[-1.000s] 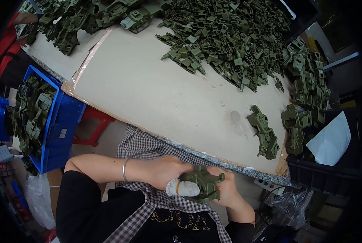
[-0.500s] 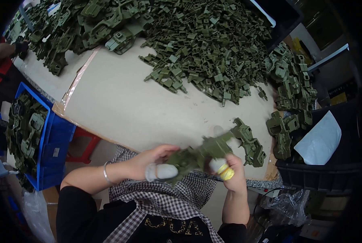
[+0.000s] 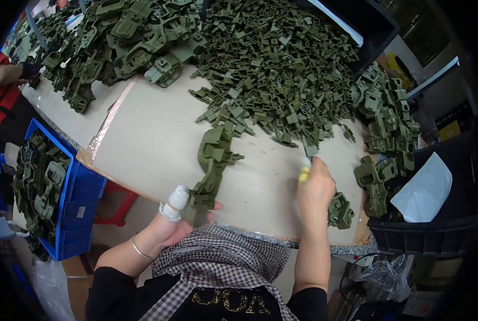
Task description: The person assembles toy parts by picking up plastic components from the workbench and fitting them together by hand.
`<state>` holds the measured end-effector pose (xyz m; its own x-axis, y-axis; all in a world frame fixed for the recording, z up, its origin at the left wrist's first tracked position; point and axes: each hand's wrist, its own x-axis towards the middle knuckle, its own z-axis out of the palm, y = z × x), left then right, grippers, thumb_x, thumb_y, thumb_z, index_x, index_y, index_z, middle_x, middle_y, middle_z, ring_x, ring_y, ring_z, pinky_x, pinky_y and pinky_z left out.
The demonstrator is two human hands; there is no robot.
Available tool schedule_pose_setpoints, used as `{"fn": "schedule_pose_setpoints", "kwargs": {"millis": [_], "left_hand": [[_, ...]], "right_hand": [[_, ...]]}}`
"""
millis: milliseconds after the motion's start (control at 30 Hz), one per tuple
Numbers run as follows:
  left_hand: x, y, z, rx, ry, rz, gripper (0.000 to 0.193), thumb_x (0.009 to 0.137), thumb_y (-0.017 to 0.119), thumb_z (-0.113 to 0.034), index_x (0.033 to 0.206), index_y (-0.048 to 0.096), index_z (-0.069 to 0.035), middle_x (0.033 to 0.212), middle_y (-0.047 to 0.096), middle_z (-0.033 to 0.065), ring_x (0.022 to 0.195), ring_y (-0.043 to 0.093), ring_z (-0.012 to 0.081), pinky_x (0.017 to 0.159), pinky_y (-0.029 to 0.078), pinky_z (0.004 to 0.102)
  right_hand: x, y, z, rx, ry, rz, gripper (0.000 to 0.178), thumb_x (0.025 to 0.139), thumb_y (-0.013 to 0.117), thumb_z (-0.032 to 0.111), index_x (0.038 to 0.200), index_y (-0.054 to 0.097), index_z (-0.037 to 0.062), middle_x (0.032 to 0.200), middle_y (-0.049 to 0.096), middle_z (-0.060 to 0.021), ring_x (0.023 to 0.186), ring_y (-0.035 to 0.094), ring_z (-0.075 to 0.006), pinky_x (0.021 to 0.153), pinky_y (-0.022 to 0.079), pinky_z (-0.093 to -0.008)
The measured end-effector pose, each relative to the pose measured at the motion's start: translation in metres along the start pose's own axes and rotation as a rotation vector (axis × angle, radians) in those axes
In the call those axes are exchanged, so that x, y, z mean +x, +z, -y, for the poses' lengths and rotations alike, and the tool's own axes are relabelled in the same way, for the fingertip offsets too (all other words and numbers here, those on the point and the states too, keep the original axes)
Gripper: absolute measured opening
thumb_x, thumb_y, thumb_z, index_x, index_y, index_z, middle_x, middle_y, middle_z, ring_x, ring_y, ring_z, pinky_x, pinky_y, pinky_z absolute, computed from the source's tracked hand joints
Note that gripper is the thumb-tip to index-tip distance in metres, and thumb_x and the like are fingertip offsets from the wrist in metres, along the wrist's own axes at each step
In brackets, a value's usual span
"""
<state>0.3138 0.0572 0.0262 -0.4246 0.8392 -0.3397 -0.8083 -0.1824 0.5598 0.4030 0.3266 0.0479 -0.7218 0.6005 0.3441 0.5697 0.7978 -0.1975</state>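
My left hand, its thumb wrapped in white, grips the near end of a long olive-green plastic vehicle body part. That part stretches away from me, its far end close to the heap of small parts. Over at the near edge of the small green plastic parts, my right hand reaches forward with its fingers closed on a small green plastic part. Yellow tape and a white cover show on a digit of this hand. Partly behind the right forearm lies another green body part.
Large green body parts are heaped at the far left, with more along the right edge. A blue crate full of parts stands at left. A black bin holds a white pouch. A co-worker's arm shows far left.
The body part was in both hands near my apron; now the left hand alone has it, farther left and pointing away. My right hand let go and moved forward to the small parts.
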Motion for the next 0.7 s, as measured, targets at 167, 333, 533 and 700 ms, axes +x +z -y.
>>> {"fn": "schedule_pose_setpoints", "kwargs": {"millis": [167,333,533,700], "left_hand": [[0.011,0.015,0.004,0.093,0.036,0.079,0.069,0.087,0.034,-0.057,0.125,0.038,0.001,0.112,0.054,0.0169,0.087,0.058,0.0185,0.082,0.047,0.0321],[0.009,0.028,0.023,0.431,0.144,0.097,0.062,0.087,0.047,-0.045,0.127,0.039,0.002,0.114,0.054,0.0159,0.095,0.056,0.0204,0.088,0.042,0.0349],[0.008,0.054,0.016,1.180,0.782,0.351,0.064,0.070,0.069,-0.025,0.122,0.044,0.000,0.114,0.050,0.0123,0.104,0.044,0.0263,0.091,0.035,0.0364],[0.014,0.061,0.023,1.012,0.754,0.431,0.078,0.062,0.079,-0.030,0.122,0.038,-0.001,0.114,0.050,0.0136,0.113,0.042,0.0303,0.099,0.030,0.0445]], "right_hand": [[-0.060,-0.064,0.010,0.890,-0.129,0.526,0.027,0.068,0.064,0.003,0.094,0.057,-0.0002,0.084,0.061,-0.0165,0.072,0.060,-0.0337,0.064,0.050,-0.0354],[-0.081,-0.066,0.039,0.716,-0.284,0.594,0.023,0.069,0.065,0.006,0.090,0.058,0.0002,0.079,0.063,-0.0101,0.067,0.062,-0.0246,0.061,0.048,-0.0330],[-0.123,-0.018,0.028,1.161,-0.163,0.633,0.026,0.075,0.063,0.007,0.100,0.057,0.0020,0.096,0.060,-0.0116,0.090,0.059,-0.0243,0.075,0.047,-0.0341],[-0.222,-0.034,-0.047,1.180,-0.153,0.578,0.027,0.074,0.062,0.006,0.100,0.057,0.0019,0.096,0.060,-0.0117,0.090,0.059,-0.0245,0.075,0.047,-0.0342]]}}
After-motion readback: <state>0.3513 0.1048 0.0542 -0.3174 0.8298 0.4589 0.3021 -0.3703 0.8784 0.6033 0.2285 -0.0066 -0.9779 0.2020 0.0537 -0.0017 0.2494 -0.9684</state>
